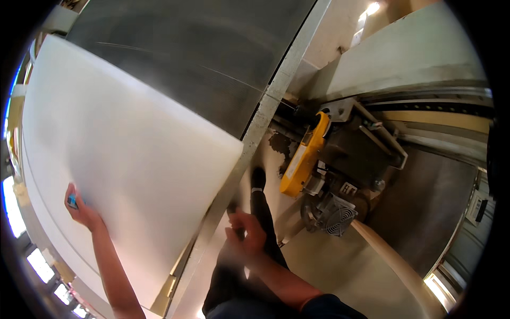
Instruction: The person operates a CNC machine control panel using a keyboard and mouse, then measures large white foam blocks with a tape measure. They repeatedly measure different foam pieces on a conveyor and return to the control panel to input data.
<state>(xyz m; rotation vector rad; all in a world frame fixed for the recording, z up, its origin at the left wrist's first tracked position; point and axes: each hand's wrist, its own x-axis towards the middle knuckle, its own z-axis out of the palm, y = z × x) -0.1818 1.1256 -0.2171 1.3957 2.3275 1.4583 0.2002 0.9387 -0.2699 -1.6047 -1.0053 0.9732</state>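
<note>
While the left hand (81, 208) curls round a small blue object (73, 200) over a white slab (143, 143), right hand (249, 233) half-curled beside the bench (207, 42), its grip unclear.

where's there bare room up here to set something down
The dark tabletop is bare between the white slab and the pale metal rail. The slab's top is also open to the right of the left hand, which holds a small blue object. Beyond the rail it is crowded, around the yellow guard and the fan grille.
</note>
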